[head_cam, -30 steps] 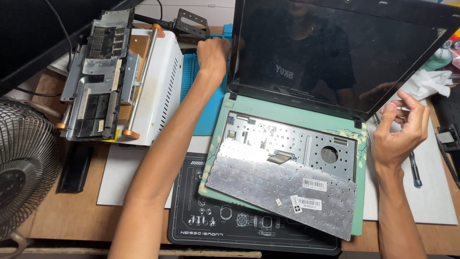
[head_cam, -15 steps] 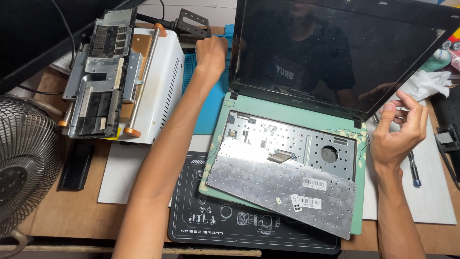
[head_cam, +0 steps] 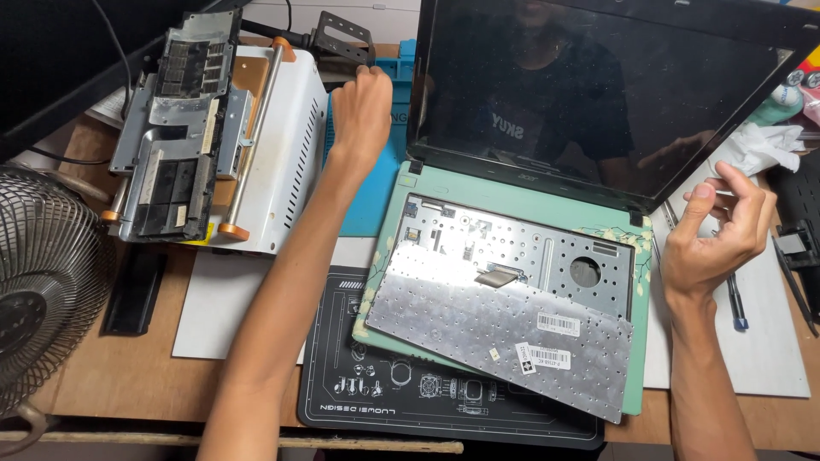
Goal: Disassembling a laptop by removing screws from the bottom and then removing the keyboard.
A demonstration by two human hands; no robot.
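The keyboard [head_cam: 504,329] lies flipped face down over the green laptop [head_cam: 512,205], its ribbon apparently attached. Right hand [head_cam: 713,235] hovers beside it, fingers curled, empty; farther back, left hand [head_cam: 360,107] reaches behind the screen, grip hidden

An open mint-green laptop [head_cam: 521,213] lies on the bench, its detached keyboard [head_cam: 504,333] flipped face down across the base.

A brown wooden worktable [head_cam: 128,376] fills the view. On it lie a black rubber work mat [head_cam: 410,410] and a white sheet [head_cam: 218,307]. A round wire fan [head_cam: 38,290] stands at the left edge.
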